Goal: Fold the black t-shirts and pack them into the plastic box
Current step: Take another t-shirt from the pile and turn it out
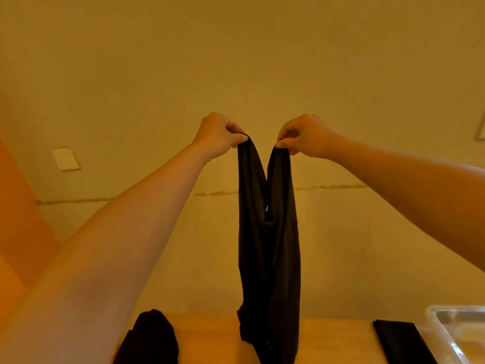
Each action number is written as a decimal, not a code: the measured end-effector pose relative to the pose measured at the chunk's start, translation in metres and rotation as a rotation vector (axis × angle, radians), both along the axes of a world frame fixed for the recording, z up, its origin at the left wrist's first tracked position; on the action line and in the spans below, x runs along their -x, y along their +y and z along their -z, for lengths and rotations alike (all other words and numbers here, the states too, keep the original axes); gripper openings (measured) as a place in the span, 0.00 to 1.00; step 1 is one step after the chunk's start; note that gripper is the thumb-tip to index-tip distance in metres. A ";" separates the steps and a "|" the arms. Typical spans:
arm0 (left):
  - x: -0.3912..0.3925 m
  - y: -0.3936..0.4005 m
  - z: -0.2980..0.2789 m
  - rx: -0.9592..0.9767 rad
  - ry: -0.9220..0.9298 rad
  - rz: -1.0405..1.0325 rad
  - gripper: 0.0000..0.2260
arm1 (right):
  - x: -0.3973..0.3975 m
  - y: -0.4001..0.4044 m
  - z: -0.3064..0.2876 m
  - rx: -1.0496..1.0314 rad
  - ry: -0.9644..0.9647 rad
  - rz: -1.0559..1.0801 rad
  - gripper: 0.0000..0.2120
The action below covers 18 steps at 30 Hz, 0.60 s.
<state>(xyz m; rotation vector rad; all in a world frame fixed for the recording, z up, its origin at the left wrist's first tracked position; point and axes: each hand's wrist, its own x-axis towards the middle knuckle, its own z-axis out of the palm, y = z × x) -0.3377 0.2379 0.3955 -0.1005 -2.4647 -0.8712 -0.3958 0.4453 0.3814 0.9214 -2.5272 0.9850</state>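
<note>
Hands, left (219, 135) and right (305, 136), pinch one hanging t-shirt (269, 258); three shirts visible.

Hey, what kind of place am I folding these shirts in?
Probably an ordinary indoor room, maybe at home: a plain painted wall with a wall switch plate, and a wooden table bearing black shirts beside a clear plastic box.

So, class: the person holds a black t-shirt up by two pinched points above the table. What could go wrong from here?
1. The left hand and right hand only pinch the t-shirt by small bits of cloth, so it might slip.
2. Its lower end drags on the table and may bunch.
3. It hangs near the crumpled shirt and could snag it.
</note>
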 end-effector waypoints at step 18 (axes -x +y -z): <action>0.052 -0.073 -0.006 -0.170 0.085 -0.411 0.06 | 0.116 0.192 0.008 0.225 -0.115 0.301 0.05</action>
